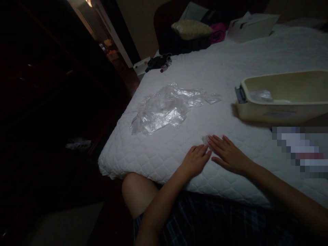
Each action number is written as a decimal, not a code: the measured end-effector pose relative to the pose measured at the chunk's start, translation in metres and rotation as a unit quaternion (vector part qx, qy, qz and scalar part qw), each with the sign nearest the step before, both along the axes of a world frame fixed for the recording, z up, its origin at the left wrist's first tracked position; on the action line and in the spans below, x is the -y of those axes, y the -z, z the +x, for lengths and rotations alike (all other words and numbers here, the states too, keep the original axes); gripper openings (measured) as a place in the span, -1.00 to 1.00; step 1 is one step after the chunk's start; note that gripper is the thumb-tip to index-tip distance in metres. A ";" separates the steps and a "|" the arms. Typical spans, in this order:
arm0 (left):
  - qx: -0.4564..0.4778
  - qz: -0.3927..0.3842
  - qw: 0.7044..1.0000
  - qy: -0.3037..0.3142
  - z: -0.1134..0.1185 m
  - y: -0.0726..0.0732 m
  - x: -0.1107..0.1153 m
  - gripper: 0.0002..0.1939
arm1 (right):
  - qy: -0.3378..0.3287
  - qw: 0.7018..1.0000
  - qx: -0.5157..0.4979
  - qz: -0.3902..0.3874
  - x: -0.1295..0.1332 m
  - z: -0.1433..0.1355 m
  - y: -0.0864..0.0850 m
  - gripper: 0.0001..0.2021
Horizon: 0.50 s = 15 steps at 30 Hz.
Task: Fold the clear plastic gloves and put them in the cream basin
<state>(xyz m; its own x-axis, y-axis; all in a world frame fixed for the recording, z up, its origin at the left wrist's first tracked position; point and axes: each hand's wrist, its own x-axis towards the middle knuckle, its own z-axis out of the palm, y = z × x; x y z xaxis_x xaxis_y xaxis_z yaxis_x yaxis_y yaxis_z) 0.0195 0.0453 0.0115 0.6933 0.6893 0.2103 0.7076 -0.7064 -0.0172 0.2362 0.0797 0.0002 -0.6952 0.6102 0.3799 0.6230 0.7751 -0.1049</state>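
Observation:
Close in front of me, a small piece of clear plastic film point(205, 139) lies on the white quilted mattress cover point(159, 153). My right hand point(229, 155) rests over it, fingers stretched out and lying flat. From the left, my left hand point(195, 160) lies palm down with its fingertips at the near edge of the film, its fingers extended. Both hands partly cover the film, so its full shape is hidden. Beyond them spreads a loose pile of crinkled clear plastic bags point(164, 107).
To the right stands a cream plastic bin point(282, 112) with a grey latch and clear plastic inside. A blurred-out item point(304, 150) lies below it. Farther back are a white box point(253, 29), a beige pillow point(192, 29) and a small bottle point(165, 66). The bed's edge drops off left.

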 end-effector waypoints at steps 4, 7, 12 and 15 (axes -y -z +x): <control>-0.008 0.041 0.999 -0.011 0.002 0.002 0.004 -0.62 | 0.000 1.000 0.014 -0.025 -0.002 -0.001 0.002 -0.24; -0.015 0.046 0.999 -0.018 0.003 0.003 0.006 -0.62 | -0.001 0.998 0.019 -0.066 -0.008 0.000 0.006 -0.23; -0.003 0.031 0.999 -0.022 0.000 0.003 0.004 -0.64 | -0.005 0.992 -0.058 -0.110 -0.012 0.005 0.004 -0.27; 0.013 0.030 0.999 -0.022 -0.001 0.004 0.003 -0.64 | 0.022 0.985 -0.156 -0.076 -0.007 0.006 -0.005 -0.30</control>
